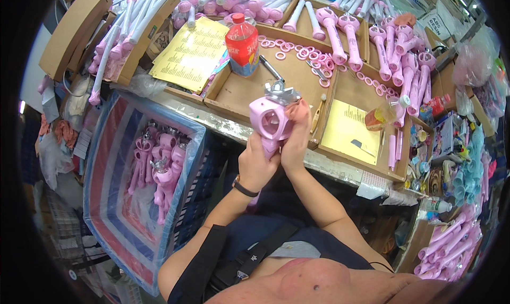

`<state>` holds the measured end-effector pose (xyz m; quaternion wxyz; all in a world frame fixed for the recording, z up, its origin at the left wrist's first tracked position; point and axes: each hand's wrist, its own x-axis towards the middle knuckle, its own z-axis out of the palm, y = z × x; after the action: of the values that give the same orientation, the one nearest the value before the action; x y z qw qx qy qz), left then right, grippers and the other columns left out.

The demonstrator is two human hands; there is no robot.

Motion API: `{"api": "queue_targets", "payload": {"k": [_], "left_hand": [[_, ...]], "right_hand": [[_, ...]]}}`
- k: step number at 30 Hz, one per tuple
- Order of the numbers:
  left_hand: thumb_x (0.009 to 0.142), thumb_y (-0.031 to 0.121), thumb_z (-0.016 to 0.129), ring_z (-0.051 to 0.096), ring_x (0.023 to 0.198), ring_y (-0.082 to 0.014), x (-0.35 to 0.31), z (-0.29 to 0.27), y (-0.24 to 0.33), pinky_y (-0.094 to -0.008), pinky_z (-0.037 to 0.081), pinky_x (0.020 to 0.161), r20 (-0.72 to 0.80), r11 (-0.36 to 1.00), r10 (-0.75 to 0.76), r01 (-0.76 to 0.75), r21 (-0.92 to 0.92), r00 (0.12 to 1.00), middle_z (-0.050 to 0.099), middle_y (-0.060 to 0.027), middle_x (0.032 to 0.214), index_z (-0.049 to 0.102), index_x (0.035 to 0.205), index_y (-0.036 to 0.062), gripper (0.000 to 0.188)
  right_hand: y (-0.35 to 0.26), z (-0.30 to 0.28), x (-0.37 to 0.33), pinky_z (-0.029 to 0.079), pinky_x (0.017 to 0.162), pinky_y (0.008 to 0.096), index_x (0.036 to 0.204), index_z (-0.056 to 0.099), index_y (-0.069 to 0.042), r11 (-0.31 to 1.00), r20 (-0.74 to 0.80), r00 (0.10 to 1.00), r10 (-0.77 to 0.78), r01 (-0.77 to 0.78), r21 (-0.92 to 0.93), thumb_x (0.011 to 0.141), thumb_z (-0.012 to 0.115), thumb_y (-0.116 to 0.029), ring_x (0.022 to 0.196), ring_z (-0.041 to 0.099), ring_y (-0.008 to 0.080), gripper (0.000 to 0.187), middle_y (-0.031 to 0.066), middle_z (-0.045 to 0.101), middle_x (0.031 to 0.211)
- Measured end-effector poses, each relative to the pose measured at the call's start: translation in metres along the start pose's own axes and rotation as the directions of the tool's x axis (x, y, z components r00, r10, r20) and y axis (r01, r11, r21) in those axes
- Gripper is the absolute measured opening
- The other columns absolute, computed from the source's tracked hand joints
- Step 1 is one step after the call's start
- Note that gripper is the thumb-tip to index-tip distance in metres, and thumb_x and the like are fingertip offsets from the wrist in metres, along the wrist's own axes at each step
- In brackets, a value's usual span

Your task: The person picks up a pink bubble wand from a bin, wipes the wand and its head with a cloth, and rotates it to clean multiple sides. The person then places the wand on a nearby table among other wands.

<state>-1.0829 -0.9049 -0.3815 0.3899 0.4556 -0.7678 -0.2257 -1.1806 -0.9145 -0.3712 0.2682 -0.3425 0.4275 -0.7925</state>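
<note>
A pink toy wand (259,113) with a round open ring at its head is held upright over the table's near edge. My left hand (255,165) is closed round its handle, just below the ring. A silver crown-shaped piece (283,93) sits on top of the head. My right hand (297,139) is closed on a coral-coloured cloth (298,109), which lies against the crown and the side of the ring. The wand's lower end is partly hidden behind my left wrist.
On the left, a striped-lined crate (120,113) holds several crowned pink wands (164,171). Cardboard trays (234,94) on the table hold pink rings (303,52), a marker (271,68) and yellow sheets (350,129). A red-labelled bottle (242,41) stands behind. More pink wands (409,75) lie right.
</note>
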Motion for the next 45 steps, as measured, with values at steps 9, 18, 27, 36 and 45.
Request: {"api": "queue_targets", "payload": {"k": [9,18,27,36,45], "left_hand": [[0.074,0.010,0.069,0.060,0.063,-0.0199,0.011,-0.013,-0.007,-0.0327,0.051,0.058,0.589,0.581,0.057,0.453,-0.676,0.806,0.056,-0.0097,0.085,0.038,0.120,-0.0004,0.057],[0.076,0.011,0.071,0.060,0.065,-0.0152,0.019,-0.017,0.010,-0.0272,0.050,0.051,0.699,0.344,-0.050,0.670,-0.658,0.713,0.056,-0.0128,0.094,0.025,0.130,-0.0002,0.072],[0.068,0.012,0.079,0.055,0.108,-0.0324,0.009,-0.008,0.021,-0.0370,0.045,0.089,0.055,0.879,0.256,-0.208,-0.429,0.965,0.046,-0.0256,0.121,0.020,0.131,-0.0054,0.088],[0.067,0.046,0.072,0.058,0.050,-0.0203,0.017,-0.008,-0.006,-0.0277,0.048,0.041,0.687,-0.134,0.315,0.747,-0.651,0.655,0.059,-0.0183,0.084,0.041,0.120,-0.0051,0.080],[0.082,0.064,0.046,0.058,0.049,-0.0208,0.017,-0.002,-0.007,-0.0288,0.047,0.041,0.704,0.102,0.074,0.697,-0.710,0.706,0.060,-0.0146,0.078,0.043,0.119,-0.0021,0.076]], "right_hand": [[-0.041,-0.022,0.021,0.045,0.088,0.0304,0.115,0.051,-0.007,0.767,0.196,0.913,0.359,-0.408,0.495,0.096,0.038,-0.045,0.102,0.055,0.0146,0.044,0.0074,0.056,0.114],[-0.043,-0.026,0.020,0.034,0.041,0.0183,0.103,0.055,-0.007,0.898,-0.010,0.921,0.390,-0.378,0.223,0.093,0.037,-0.055,0.053,0.049,0.0041,0.052,0.0002,0.057,0.073],[-0.048,-0.028,0.014,0.039,0.094,0.0285,0.121,0.044,0.001,0.902,0.081,0.950,0.300,-0.310,0.301,0.100,0.030,-0.038,0.107,0.050,0.0151,0.047,0.0098,0.053,0.114],[-0.061,-0.022,0.006,0.047,0.065,0.0221,0.125,0.041,-0.004,0.872,0.165,0.942,0.291,-0.332,0.358,0.097,0.034,-0.042,0.081,0.057,0.0112,0.047,0.0093,0.056,0.107],[-0.054,-0.024,-0.005,0.035,0.053,0.0174,0.134,0.031,-0.002,0.968,0.013,0.983,0.182,-0.181,0.176,0.100,0.028,-0.035,0.068,0.047,0.0061,0.048,0.0099,0.052,0.114]]}}
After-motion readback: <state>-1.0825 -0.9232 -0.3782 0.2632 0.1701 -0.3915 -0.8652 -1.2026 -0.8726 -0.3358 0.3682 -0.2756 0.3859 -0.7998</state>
